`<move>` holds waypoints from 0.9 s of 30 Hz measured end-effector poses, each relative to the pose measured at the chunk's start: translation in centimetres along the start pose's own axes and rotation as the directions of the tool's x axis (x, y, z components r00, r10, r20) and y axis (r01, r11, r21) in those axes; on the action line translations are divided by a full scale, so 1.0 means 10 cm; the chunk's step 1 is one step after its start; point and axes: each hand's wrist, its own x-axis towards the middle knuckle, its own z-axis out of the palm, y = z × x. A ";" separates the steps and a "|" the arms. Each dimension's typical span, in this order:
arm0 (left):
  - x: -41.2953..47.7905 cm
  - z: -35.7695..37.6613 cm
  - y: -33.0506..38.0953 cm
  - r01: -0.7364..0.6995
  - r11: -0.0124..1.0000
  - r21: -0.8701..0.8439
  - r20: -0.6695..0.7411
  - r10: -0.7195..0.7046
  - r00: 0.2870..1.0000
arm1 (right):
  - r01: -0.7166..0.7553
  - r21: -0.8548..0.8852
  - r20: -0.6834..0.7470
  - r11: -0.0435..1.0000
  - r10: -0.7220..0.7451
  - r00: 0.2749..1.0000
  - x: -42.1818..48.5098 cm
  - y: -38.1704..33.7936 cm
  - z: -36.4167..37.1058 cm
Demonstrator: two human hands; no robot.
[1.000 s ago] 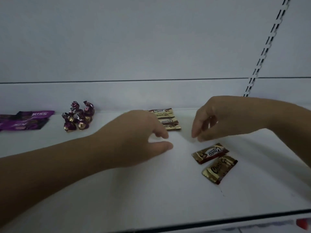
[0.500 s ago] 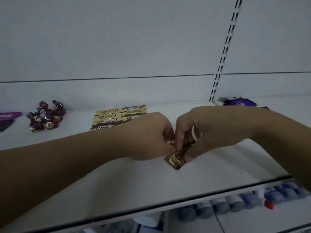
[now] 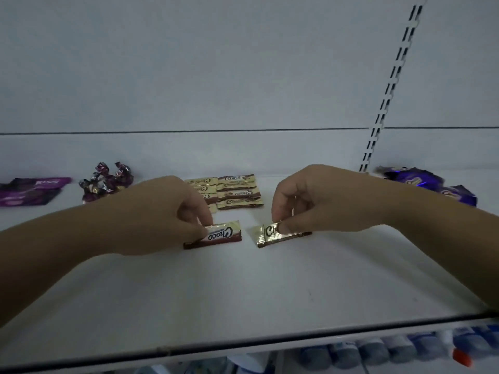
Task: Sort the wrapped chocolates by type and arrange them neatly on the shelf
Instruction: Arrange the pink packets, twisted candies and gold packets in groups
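My left hand [image 3: 164, 214] pinches a brown and white Choco bar [image 3: 220, 234] just above the white shelf [image 3: 243, 292]. To its right, my right hand [image 3: 318, 201] pinches a gold Choco bar [image 3: 266, 234] that rests on the shelf. Behind both hands, several Choco bars [image 3: 237, 191] lie in two neat columns near the back wall. A heap of twisted purple foil chocolates [image 3: 105, 179] sits at the back left. Flat purple Kiss packs [image 3: 29, 190] lie at the far left.
Blue-purple wrapped chocolates [image 3: 426, 184] are piled at the back right, past the slotted upright [image 3: 388, 87]. The shelf's dark front edge [image 3: 243, 344] runs across the bottom. Below it stand several blue bottles [image 3: 378, 349].
Both hands met over the two loose Choco bars, each took one, and they have drawn apart. The view has shifted to the right and down.
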 end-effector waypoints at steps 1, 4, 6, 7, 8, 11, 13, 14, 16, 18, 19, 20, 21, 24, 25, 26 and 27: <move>-0.05 0.00 -0.05 0.007 0.999 0.033 -0.010 -0.007 1.000 | 0.010 -0.019 -0.020 1.000 -0.010 1.000 0.06 -0.02 0.04; -0.18 0.00 -0.19 0.023 0.996 0.092 -0.083 -0.015 0.996 | 0.046 -0.115 -0.090 0.992 -0.057 0.994 0.20 -0.05 0.13; -0.25 0.00 -0.24 0.000 0.994 0.111 -0.123 0.014 0.992 | 0.098 -0.208 -0.095 0.973 -0.120 0.988 0.26 -0.06 0.17; -0.28 0.02 -0.24 -0.023 0.993 0.118 -0.118 0.037 0.992 | 0.114 -0.228 -0.079 0.967 -0.135 0.988 0.26 -0.07 0.19; -0.29 0.04 -0.23 -0.052 0.990 0.133 -0.107 0.067 0.992 | 0.126 -0.233 -0.058 0.964 -0.143 0.988 0.26 -0.08 0.20; -0.28 0.11 -0.22 -0.115 0.973 0.198 -0.122 0.141 0.983 | 0.165 -0.253 -0.038 0.953 -0.180 0.983 0.25 -0.12 0.23; -0.25 0.12 -0.24 -0.123 0.966 0.229 -0.151 0.160 0.976 | 0.155 -0.264 -0.076 0.952 -0.181 0.981 0.27 -0.13 0.26; -0.24 0.13 -0.26 -0.119 0.965 0.234 -0.164 0.160 0.973 | 0.143 -0.265 -0.100 0.954 -0.175 0.980 0.30 -0.12 0.28; -0.21 0.12 -0.30 -0.107 0.966 0.237 -0.187 0.153 0.970 | 0.131 -0.255 -0.136 0.958 -0.170 0.976 0.34 -0.12 0.32; -0.19 0.12 -0.32 -0.098 0.970 0.221 -0.205 0.144 0.968 | 0.131 -0.249 -0.161 0.960 -0.175 0.971 0.37 -0.11 0.35; -0.18 0.12 -0.33 -0.094 0.971 0.219 -0.209 0.141 0.968 | 0.128 -0.247 -0.175 0.960 -0.174 0.969 0.39 -0.10 0.36; -0.18 0.12 -0.34 -0.091 0.971 0.222 -0.210 0.139 0.968 | 0.123 -0.247 -0.190 0.961 -0.172 0.967 0.40 -0.10 0.37; -0.17 0.12 -0.35 -0.088 0.970 0.228 -0.209 0.137 0.968 | 0.115 -0.246 -0.203 0.962 -0.167 0.965 0.41 -0.10 0.37; -0.15 0.13 -0.36 -0.079 0.966 0.244 -0.209 0.131 0.969 | 0.099 -0.235 -0.243 0.967 -0.157 0.957 0.43 -0.10 0.41; -0.13 0.13 -0.37 -0.076 0.965 0.252 -0.209 0.130 0.969 | 0.094 -0.229 -0.257 0.969 -0.153 0.954 0.43 -0.10 0.42; -0.12 0.14 -0.37 -0.075 0.963 0.260 -0.210 0.132 0.969 | 0.087 -0.223 -0.269 0.971 -0.147 0.952 0.42 -0.10 0.43; -0.11 0.14 -0.37 -0.073 0.961 0.267 -0.209 0.132 0.969 | 0.080 -0.217 -0.276 0.973 -0.139 0.951 0.41 -0.10 0.44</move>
